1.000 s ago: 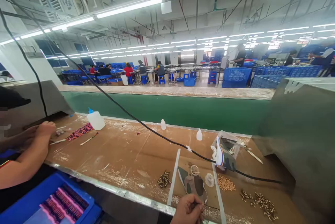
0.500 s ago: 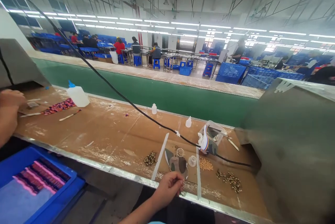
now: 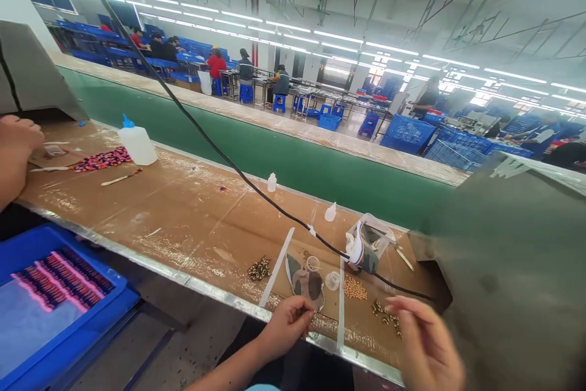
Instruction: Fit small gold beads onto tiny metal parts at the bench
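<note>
My left hand (image 3: 289, 320) is closed in a pinch at the table's front edge, in front of a camouflage cloth piece (image 3: 307, 281). Whatever lies between its fingertips is too small to make out. My right hand (image 3: 428, 342) reaches over a pile of small dark-and-brass pieces (image 3: 379, 312) and partly covers it. Its thumb and fingers look slightly apart, with nothing visible in them. Between the hands are a small round clear dish (image 3: 332, 281) and a heap of tan beads (image 3: 354, 287). Another clear dish (image 3: 313, 264) rests on the cloth.
More dark-and-brass pieces (image 3: 259, 269) lie left of a tape strip (image 3: 280, 260). A black cable (image 3: 229, 162) crosses over the table. Behind are a plastic box (image 3: 382, 233) and small bottles (image 3: 271, 182). A co-worker's hand (image 3: 21, 135) and a blue tray (image 3: 98, 247) are at left.
My right hand has come into view from the lower right, over the right-hand pile. My left hand stays pinched in about the same place. The whole view has tilted slightly.
</note>
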`<act>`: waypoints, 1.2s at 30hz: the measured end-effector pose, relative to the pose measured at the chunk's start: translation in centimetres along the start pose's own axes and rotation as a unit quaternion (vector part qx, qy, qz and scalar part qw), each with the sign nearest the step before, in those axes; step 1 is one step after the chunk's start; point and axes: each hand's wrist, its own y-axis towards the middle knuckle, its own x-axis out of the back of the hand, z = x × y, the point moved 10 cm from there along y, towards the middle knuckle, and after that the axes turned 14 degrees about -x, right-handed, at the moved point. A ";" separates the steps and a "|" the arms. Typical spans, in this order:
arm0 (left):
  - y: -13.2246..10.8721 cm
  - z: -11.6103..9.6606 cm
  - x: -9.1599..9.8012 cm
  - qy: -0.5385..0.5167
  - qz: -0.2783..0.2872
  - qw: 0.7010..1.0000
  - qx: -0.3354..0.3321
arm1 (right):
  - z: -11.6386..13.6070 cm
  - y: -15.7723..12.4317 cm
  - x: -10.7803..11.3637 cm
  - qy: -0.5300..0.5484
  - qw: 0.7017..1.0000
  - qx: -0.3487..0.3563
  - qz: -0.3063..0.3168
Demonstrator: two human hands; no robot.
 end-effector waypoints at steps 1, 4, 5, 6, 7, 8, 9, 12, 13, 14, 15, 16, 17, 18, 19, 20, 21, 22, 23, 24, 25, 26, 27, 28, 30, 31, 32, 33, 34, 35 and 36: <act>0.0 0.0 0.0 0.002 0.001 1.000 -0.002 | -0.7 -0.1 -2.5 -0.009 0.999 0.002 0.033; 0.1 -0.4 0.0 0.008 0.002 1.000 -0.009 | -3.5 -2.0 -8.5 -0.024 0.991 0.031 0.130; 0.1 -0.5 0.0 0.009 0.002 1.000 -0.010 | -4.7 -2.9 -9.6 -0.025 0.988 0.036 0.146; 0.1 -0.6 0.0 0.008 0.002 1.000 -0.010 | -5.9 -3.6 -10.3 -0.026 0.987 0.037 0.157; 0.1 -0.7 0.0 0.007 0.001 1.000 -0.009 | -7.0 -4.2 -10.7 -0.027 0.986 0.035 0.163; 0.1 -0.7 -0.1 0.007 0.000 1.000 -0.008 | -8.1 -4.6 -10.8 -0.027 0.986 0.028 0.164; 0.1 -0.7 -0.1 0.005 -0.001 1.000 -0.007 | -9.0 -4.8 -10.7 -0.024 0.986 0.018 0.162; 0.2 -0.4 -0.1 -0.009 -0.004 1.000 0.005 | -10.8 -4.8 -10.4 -0.012 0.987 -0.019 0.161; 0.2 -0.2 -0.1 -0.020 -0.007 1.000 0.012 | -11.0 -4.7 -10.4 -0.011 0.986 -0.029 0.163; 0.3 -0.1 -0.2 -0.035 -0.010 0.999 0.021 | -11.1 -4.7 -10.4 -0.011 0.986 -0.036 0.164; 0.3 -0.1 -0.2 -0.054 -0.015 0.998 0.031 | -11.0 -4.7 -10.4 -0.012 0.985 -0.041 0.164; 0.3 -0.1 -0.2 -0.074 -0.022 0.996 0.039 | -10.9 -4.7 -10.4 -0.014 0.985 -0.046 0.165; 0.4 -0.2 -0.2 -0.094 -0.027 0.994 0.048 | -10.7 -4.7 -10.5 -0.016 0.984 -0.051 0.167; 0.4 -0.4 -0.1 -0.112 -0.035 0.992 0.053 | -10.5 -4.7 -10.6 -0.018 0.984 -0.056 0.170; 0.5 -0.7 0.0 -0.127 -0.043 0.989 0.056 | -10.2 -4.7 -10.7 -0.020 0.983 -0.060 0.173; 0.6 -0.9 0.1 -0.137 -0.047 0.988 0.059 | -9.8 -4.6 -10.8 -0.023 0.983 -0.061 0.173; 0.7 -1.2 0.2 -0.146 -0.052 0.986 0.057 | -9.3 -4.5 -10.8 -0.027 0.983 -0.058 0.171; 0.8 -1.3 0.2 -0.156 -0.049 0.985 0.056 | -8.7 -4.3 -11.0 -0.031 0.984 -0.050 0.169; 1.0 -1.4 0.2 -0.165 -0.049 0.984 0.052 | -8.0 -4.2 -11.2 -0.037 0.984 -0.036 0.170; 1.1 -1.5 0.3 -0.172 -0.047 0.983 0.048 | -7.2 -4.1 -11.5 -0.044 0.984 -0.018 0.172; 1.2 -1.4 0.3 -0.176 -0.042 0.983 0.044 | -6.5 -4.1 -11.9 -0.049 0.983 0.001 0.177; 1.2 -1.4 0.4 -0.175 -0.040 0.983 0.041 | -5.8 -4.1 -12.3 -0.053 0.981 0.017 0.183; 1.3 -1.3 0.4 -0.172 -0.036 0.984 0.039 | -5.3 -4.1 -12.8 -0.056 0.980 0.028 0.191; 1.3 -1.2 0.4 -0.168 -0.032 0.984 0.038 | -4.9 -4.0 -13.2 -0.058 0.978 0.035 0.198; 1.2 -1.0 0.4 -0.163 -0.025 0.986 0.037 | -4.6 -4.0 -13.8 -0.060 0.976 0.041 0.206; 1.2 -1.0 0.5 -0.162 -0.023 0.986 0.035 | -4.5 -4.0 -14.0 -0.061 0.975 0.044 0.207; 1.2 -1.1 0.5 -0.162 -0.022 0.986 0.033 | -4.5 -4.0 -14.1 -0.062 0.976 0.048 0.204; 1.2 -1.1 0.5 -0.162 -0.020 0.986 0.031 | -4.5 -4.0 -14.1 -0.063 0.976 0.053 0.200; 1.2 -1.2 0.5 -0.160 -0.021 0.986 0.029 | -4.5 -4.0 -14.0 -0.063 0.977 0.057 0.194; 1.2 -1.2 0.6 -0.157 -0.022 0.987 0.029 | -4.6 -4.0 -13.9 -0.063 0.978 0.062 0.190; 1.2 -1.2 0.6 -0.151 -0.022 0.988 0.029 | -4.6 -4.0 -13.9 -0.064 0.978 0.065 0.189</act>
